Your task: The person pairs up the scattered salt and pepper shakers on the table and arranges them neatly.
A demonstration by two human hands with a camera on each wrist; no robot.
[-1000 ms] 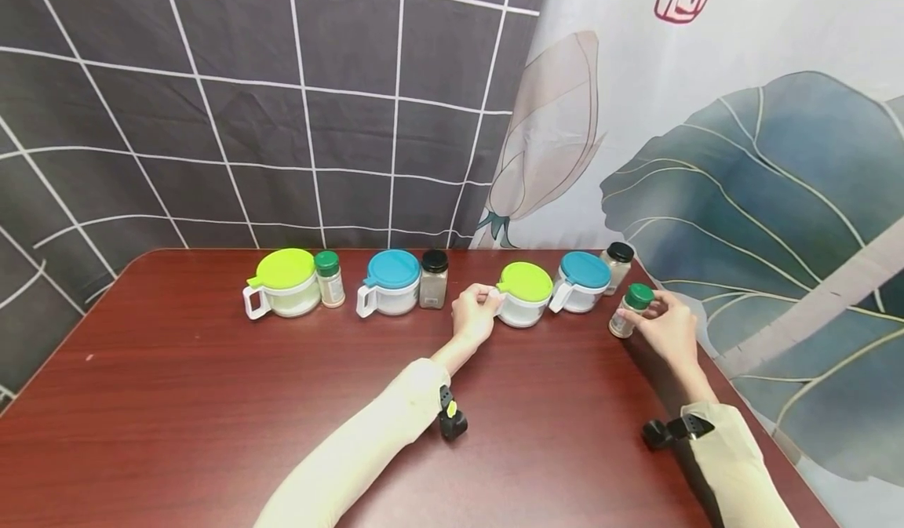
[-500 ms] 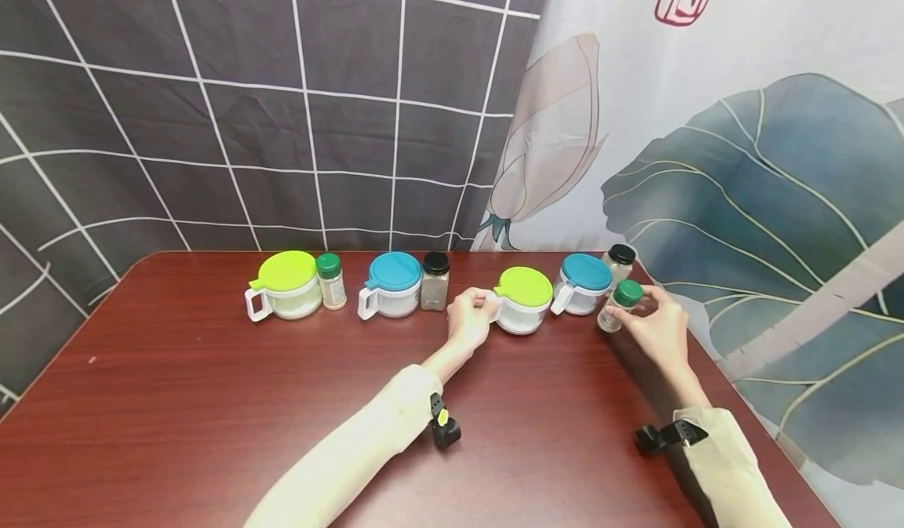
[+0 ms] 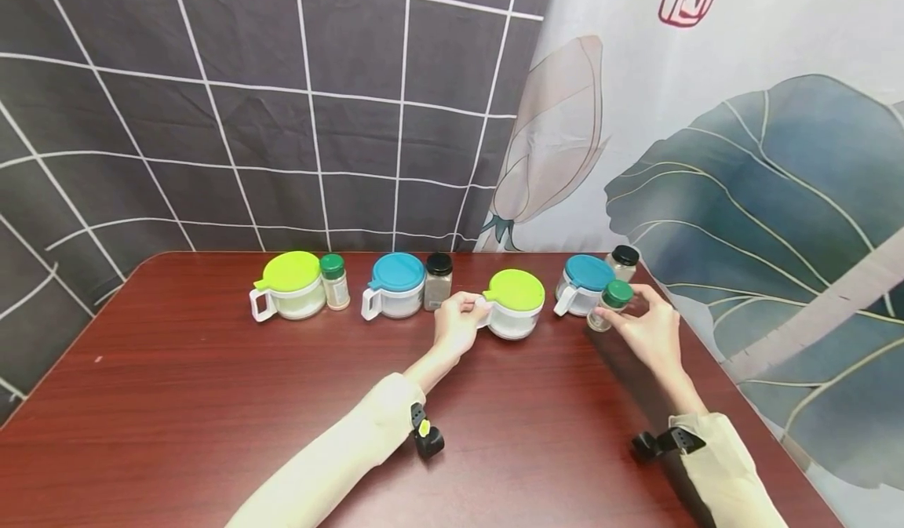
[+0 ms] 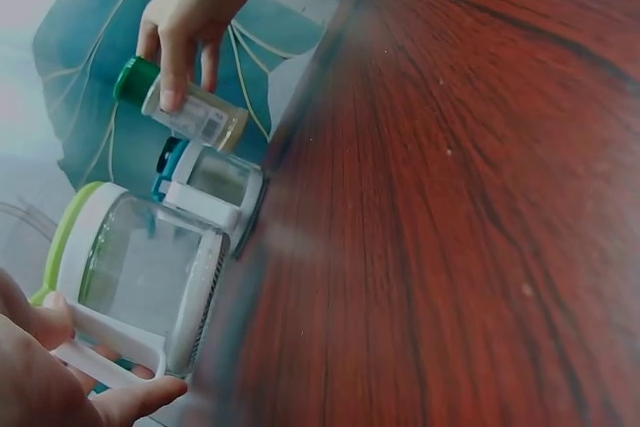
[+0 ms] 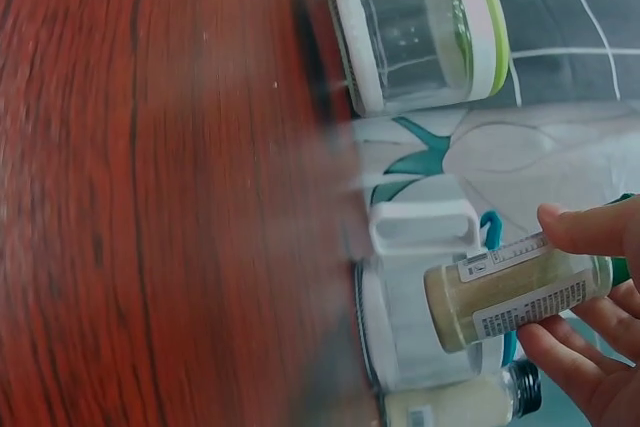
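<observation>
In the head view my left hand (image 3: 455, 325) pinches the white handle of a clear seasoning jar with a lime-green lid (image 3: 517, 291). The left wrist view shows thumb and fingers around that handle; whether the jar's base touches the table I cannot tell. My right hand (image 3: 651, 330) holds a small spice bottle with a green cap (image 5: 515, 292) between thumb and fingers. The bottle is raised off the table, in front of a blue-lidded seasoning jar (image 3: 588, 273). Behind that jar stands a black-capped spice bottle (image 3: 623, 261), partly hidden.
Further left on the brown table (image 3: 282, 402) stand another lime-lidded jar (image 3: 293, 273), a green-capped bottle (image 3: 336, 285), another blue-lidded jar (image 3: 397, 273) and a black-capped bottle (image 3: 439, 281). A dark grid-patterned curtain (image 3: 247, 120) hangs behind; a leaf-patterned one (image 3: 777, 183) borders the right edge.
My left hand has drawn the lime-lidded jar leftward and slightly nearer, widening the gap to the blue-lidded jar. My right hand has carried the green-capped bottle left, in front of the blue-lidded jar.
</observation>
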